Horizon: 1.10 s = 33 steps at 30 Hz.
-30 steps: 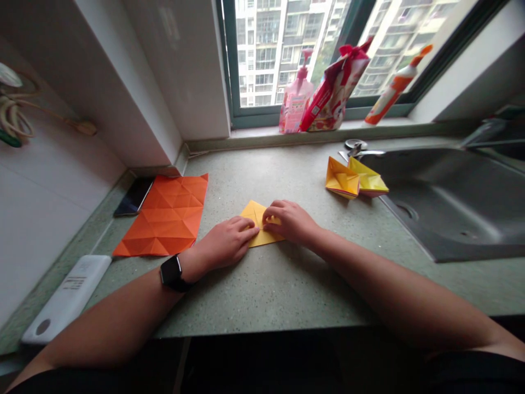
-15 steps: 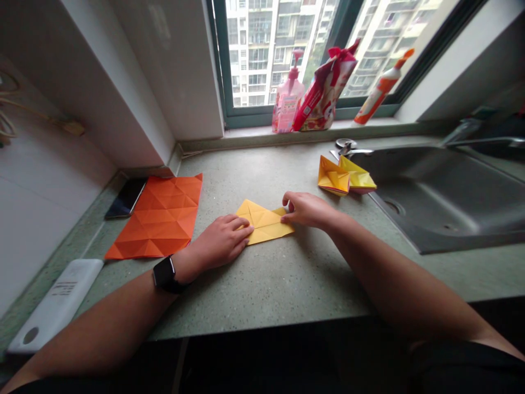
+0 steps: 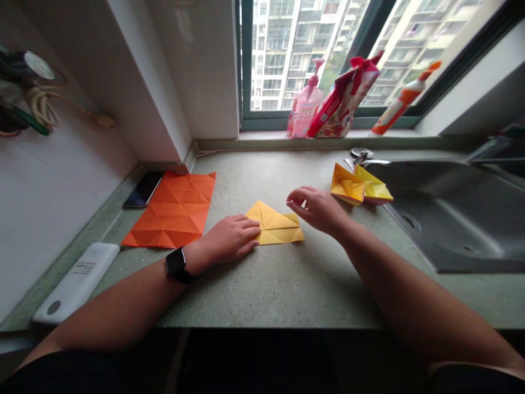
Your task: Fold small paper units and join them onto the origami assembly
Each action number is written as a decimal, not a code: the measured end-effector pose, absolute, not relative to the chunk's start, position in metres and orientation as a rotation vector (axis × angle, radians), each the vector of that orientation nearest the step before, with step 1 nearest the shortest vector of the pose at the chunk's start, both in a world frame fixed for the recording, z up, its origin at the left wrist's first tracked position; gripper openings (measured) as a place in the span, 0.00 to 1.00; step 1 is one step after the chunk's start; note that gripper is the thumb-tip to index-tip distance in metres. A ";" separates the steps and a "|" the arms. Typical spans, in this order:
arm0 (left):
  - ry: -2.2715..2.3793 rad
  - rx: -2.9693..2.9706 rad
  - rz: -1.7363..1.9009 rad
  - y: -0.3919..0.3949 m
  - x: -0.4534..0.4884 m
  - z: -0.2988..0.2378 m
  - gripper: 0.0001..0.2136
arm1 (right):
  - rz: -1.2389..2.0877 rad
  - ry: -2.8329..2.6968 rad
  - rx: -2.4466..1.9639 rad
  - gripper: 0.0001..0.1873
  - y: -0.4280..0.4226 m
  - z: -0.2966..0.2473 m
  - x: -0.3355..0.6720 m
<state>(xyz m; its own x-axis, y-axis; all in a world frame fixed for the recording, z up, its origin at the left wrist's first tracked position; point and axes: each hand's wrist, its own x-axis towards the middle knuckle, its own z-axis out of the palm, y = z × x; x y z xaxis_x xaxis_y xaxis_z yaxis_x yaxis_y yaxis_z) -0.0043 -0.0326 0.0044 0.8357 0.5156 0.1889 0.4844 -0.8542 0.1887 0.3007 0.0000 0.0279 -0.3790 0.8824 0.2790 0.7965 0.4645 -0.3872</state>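
Head camera looks down across a speckled green countertop (image 3: 279,295), with a steel sink (image 3: 455,224) set into its right end and a window (image 3: 245,65) along the back edge, high-rise flats (image 3: 283,54) showing through the glass. On the sill (image 3: 262,134) stand a pink pump bottle (image 3: 303,115), a red-and-white bag (image 3: 344,98) and an orange-capped squeeze bottle (image 3: 397,112). Toward the left edge lie a creased orange paper sheet (image 3: 170,210), a phone (image 3: 143,190) just beside it, and a white plastic slab (image 3: 76,283) near the front corner. Two folded yellow paper pieces (image 3: 361,184) sit at the back right, just beside the sink's rim.

The yellow paper (image 3: 281,230), folded to a point toward the window, lies near the middle of the countertop, between the orange sheet and those pieces. The left hand (image 3: 229,238), a watch (image 3: 176,265) above it, lies flat against the paper's left side, its fingers (image 3: 246,225) together and pressing down – no pinch at all. The right hand (image 3: 315,209) hangs just clear of the paper, its fingers (image 3: 297,200) loosely curled, holding nothing. Pinning the paper flat like this looks sound: a firm hand stops it creeping, and a crease comes out sharpest with the corners matched first.
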 end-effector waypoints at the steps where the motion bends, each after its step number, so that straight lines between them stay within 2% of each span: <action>1: 0.787 2.887 0.353 -0.032 -0.004 0.004 0.13 | 0.281 -2.344 -1.301 0.11 -0.004 0.023 0.293; 7: 0.778 2.912 0.366 -0.030 -0.003 0.002 0.14 | 0.329 -2.595 -1.160 0.13 -0.023 0.000 0.261; 16: 0.930 2.948 0.377 -0.031 -0.012 0.008 0.12 | 0.291 -2.664 -1.170 0.14 -0.023 0.002 0.262; 25: 1.147 2.852 0.145 -0.029 -0.037 0.038 0.07 | 0.309 -2.680 -1.177 0.14 -0.021 0.002 0.264; 29: 1.195 2.836 0.122 -0.030 -0.043 0.047 0.12 | 0.306 -2.692 -1.180 0.15 -0.022 0.004 0.264; 31: 1.227 2.832 0.188 -0.028 -0.043 0.048 0.15 | 0.311 -2.696 -1.178 0.15 -0.023 0.005 0.264; 33: 1.322 2.806 0.293 -0.026 -0.042 0.047 0.15 | 0.316 -2.687 -1.171 0.14 -0.024 0.006 0.263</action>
